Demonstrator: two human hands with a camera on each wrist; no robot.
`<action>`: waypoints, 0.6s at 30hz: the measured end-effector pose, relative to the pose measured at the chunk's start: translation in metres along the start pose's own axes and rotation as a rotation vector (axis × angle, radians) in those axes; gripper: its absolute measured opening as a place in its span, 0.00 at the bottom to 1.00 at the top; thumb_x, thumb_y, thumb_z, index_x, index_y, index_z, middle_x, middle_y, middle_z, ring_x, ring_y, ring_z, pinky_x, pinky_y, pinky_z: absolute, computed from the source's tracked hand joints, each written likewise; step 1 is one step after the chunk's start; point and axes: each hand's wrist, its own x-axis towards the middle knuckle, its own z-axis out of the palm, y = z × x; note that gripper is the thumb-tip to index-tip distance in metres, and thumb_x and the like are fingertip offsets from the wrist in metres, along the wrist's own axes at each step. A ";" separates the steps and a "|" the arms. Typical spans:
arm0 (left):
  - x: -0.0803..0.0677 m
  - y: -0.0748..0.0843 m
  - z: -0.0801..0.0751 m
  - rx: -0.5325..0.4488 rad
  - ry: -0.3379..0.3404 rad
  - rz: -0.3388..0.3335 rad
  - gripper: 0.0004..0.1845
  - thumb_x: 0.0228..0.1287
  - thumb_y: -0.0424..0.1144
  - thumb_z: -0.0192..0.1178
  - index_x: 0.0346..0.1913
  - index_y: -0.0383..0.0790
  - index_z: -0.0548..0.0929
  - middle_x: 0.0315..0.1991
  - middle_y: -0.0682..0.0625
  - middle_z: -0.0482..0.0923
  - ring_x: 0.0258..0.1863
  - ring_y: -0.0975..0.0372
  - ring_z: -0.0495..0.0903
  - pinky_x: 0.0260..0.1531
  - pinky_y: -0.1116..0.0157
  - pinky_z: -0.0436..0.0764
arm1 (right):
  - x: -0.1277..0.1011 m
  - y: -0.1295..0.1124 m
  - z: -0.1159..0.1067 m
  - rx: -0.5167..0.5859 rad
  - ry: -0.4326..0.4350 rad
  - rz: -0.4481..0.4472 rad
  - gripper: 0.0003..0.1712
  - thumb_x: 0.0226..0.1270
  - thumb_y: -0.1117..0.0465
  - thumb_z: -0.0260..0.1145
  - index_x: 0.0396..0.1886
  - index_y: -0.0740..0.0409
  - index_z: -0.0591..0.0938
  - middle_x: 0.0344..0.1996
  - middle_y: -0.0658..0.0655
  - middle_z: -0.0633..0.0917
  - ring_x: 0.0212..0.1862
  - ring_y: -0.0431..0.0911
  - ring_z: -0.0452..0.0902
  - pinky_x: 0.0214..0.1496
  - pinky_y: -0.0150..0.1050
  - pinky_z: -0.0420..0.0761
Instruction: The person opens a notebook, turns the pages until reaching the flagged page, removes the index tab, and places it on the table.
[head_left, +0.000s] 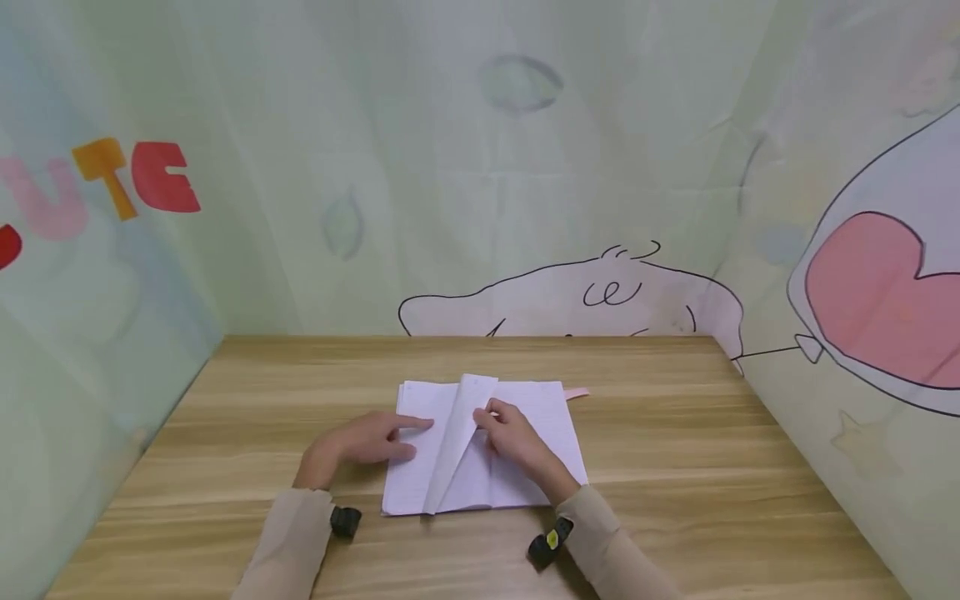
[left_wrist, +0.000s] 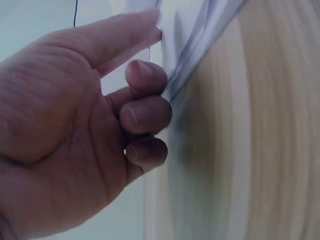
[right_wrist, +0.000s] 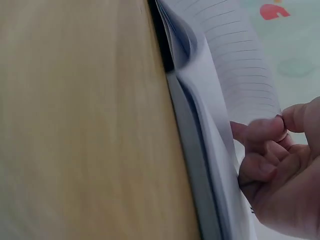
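A: Your open white lined-paper notebook [head_left: 487,446] lies flat on the pale wooden table [head_left: 675,467], right in front of you, near the middle.

B: And your right hand [head_left: 517,440] has a single lined page [head_left: 459,437] pinched at its edge between thumb and forefinger. The sheet stands up, arched over the spine.

A: The right wrist view confirms it: fingertips [right_wrist: 257,131] nipping the page edge [right_wrist: 240,75], other fingers curled beneath.

B: Your left hand [head_left: 360,442] rests on the left-hand pages, forefinger stretched out straight, the other fingers loosely bent against the paper [left_wrist: 180,45].

A: A pink ribbon marker [head_left: 576,392] pokes out at the notebook's far right corner.
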 end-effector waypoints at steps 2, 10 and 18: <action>0.000 0.003 0.001 -0.003 0.007 0.039 0.26 0.59 0.51 0.55 0.61 0.56 0.68 0.23 0.52 0.65 0.24 0.63 0.66 0.26 0.66 0.67 | -0.001 0.000 0.003 -0.036 0.017 0.006 0.17 0.63 0.49 0.55 0.25 0.59 0.71 0.08 0.50 0.69 0.10 0.41 0.63 0.15 0.32 0.62; 0.003 0.022 0.004 -0.094 0.016 0.162 0.41 0.54 0.59 0.55 0.68 0.54 0.52 0.30 0.54 0.73 0.28 0.64 0.71 0.27 0.67 0.70 | -0.006 -0.001 0.008 0.003 0.022 0.013 0.16 0.60 0.49 0.59 0.26 0.58 0.73 0.07 0.48 0.68 0.09 0.40 0.61 0.13 0.32 0.61; 0.007 0.027 0.007 -0.118 0.027 0.161 0.47 0.49 0.59 0.60 0.69 0.53 0.47 0.29 0.52 0.72 0.23 0.65 0.69 0.23 0.68 0.69 | -0.004 -0.001 0.010 0.050 -0.059 0.003 0.14 0.61 0.50 0.58 0.32 0.58 0.76 0.30 0.50 0.85 0.09 0.39 0.61 0.12 0.31 0.62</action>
